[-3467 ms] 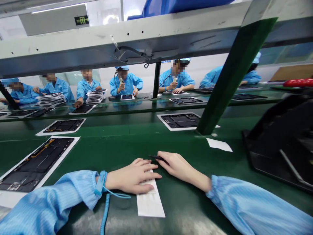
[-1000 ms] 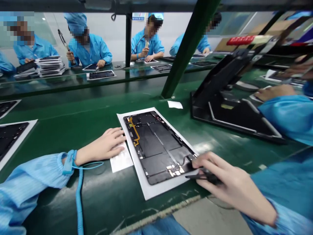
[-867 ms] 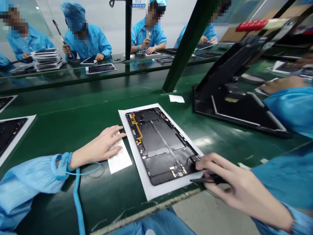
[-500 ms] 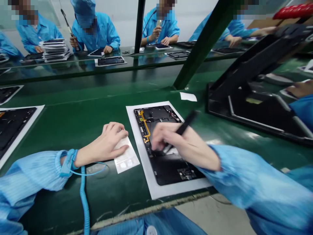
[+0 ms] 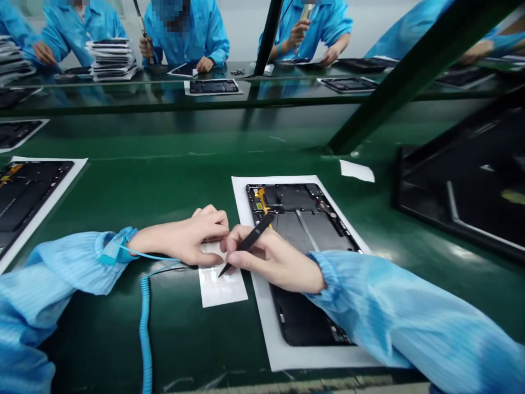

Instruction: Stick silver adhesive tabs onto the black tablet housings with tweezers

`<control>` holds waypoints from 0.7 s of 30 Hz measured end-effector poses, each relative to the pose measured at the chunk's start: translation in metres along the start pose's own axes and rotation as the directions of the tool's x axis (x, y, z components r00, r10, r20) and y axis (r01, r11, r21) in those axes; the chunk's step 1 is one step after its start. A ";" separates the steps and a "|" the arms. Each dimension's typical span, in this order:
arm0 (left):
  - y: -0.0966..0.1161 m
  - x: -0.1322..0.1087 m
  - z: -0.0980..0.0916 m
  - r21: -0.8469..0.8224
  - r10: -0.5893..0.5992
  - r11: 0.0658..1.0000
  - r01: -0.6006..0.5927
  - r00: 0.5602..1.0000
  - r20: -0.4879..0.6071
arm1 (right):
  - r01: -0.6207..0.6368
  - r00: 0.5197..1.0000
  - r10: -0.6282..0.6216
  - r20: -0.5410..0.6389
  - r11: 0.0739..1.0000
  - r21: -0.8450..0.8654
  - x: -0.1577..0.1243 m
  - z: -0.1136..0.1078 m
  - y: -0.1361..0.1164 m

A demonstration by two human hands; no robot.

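Observation:
My left hand (image 5: 184, 239) lies curled on the upper end of a white paper strip (image 5: 221, 284), pressing it to the green belt. My right hand (image 5: 270, 260) is shut on black tweezers (image 5: 250, 243), whose tip points down at the strip, close to my left fingertips. Just beyond my hands is a black tablet housing (image 5: 301, 219) with an orange flex cable, on a white sheet (image 5: 311, 355). My right forearm and sleeve hide its middle. On my left wrist sits a blue antistatic strap (image 5: 117, 246).
The strap's coiled blue cord (image 5: 144, 328) runs down the belt. Another tablet housing (image 5: 33, 191) lies to the left, and a tilted black fixture (image 5: 459, 186) stands to the right. A green strut (image 5: 410, 87) crosses above. Co-workers in blue sit beyond a second belt.
My right hand has moved left from the housing's lower corner to the paper strip, carrying the tweezers. My left hand has curled on the strip.

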State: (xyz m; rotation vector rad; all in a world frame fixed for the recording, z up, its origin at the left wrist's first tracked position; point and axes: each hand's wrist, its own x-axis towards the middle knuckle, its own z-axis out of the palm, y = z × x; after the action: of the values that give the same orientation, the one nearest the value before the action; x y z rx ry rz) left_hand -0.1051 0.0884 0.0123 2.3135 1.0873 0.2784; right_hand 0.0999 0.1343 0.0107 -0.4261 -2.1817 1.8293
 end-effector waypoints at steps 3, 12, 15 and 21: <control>0.001 0.000 -0.005 -0.005 0.002 1.000 -0.001 0.999 0.049 | -0.035 0.999 0.035 0.001 0.991 0.127 0.000 0.001 0.000; -0.001 0.001 -0.005 -0.029 0.010 1.000 -0.008 0.998 0.067 | -0.015 0.991 0.025 -0.135 0.998 0.068 0.000 0.009 0.001; -0.001 0.002 -0.004 -0.042 0.015 0.999 -0.012 0.998 0.057 | -0.019 0.984 0.009 -0.175 0.998 -0.052 0.001 0.011 0.002; 0.000 0.002 -0.004 -0.060 0.018 0.998 -0.015 0.999 0.051 | -0.019 0.974 -0.017 -0.226 0.987 -0.158 0.001 0.015 0.004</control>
State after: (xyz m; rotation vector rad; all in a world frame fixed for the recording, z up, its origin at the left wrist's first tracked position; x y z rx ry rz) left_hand -0.1059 0.0918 0.0156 2.2650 1.0217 0.2523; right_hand 0.0939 0.1218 0.0044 -0.6364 -2.1749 1.5265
